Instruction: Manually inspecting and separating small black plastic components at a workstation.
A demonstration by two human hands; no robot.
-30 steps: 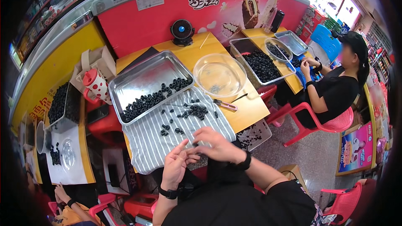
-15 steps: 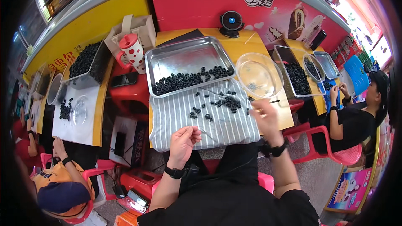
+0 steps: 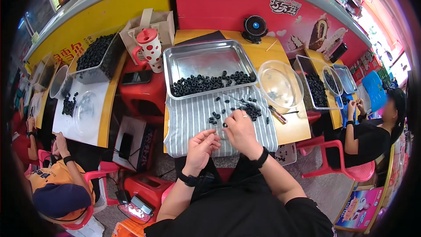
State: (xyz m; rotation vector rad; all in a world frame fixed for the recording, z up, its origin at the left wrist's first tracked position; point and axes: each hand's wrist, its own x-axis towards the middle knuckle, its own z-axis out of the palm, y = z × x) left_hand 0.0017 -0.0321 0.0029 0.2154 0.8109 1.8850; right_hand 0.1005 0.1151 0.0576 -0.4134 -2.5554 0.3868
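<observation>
On a grey-and-white striped cloth [image 3: 188, 128] lie several small black rubber rings [image 3: 252, 112], in a loose heap and scattered around it. Over the front of this cloth, my right hand [image 3: 242, 132] is closed, with a single black ring [image 3: 225, 125] at its fingertips. My left hand [image 3: 202, 149] is just left of it, thumb and fingers pinched together; whatever they hold, if anything, is too small to make out. Behind the cloth, a metal tray [image 3: 206, 57] has many more black rings along its near side.
Right of the cloth stand a clear round dish [image 3: 280, 83] and a small tool with a reddish handle [image 3: 278, 115]. A small black fan [image 3: 255, 28] is at the back. A spotted cup [image 3: 150, 48] and a phone [image 3: 137, 77] stand left. People sit at both sides.
My right hand has moved left from the table's right edge to over the cloth, beside my left hand. The reddish-handled tool now shows on the table. The view has shifted slightly.
</observation>
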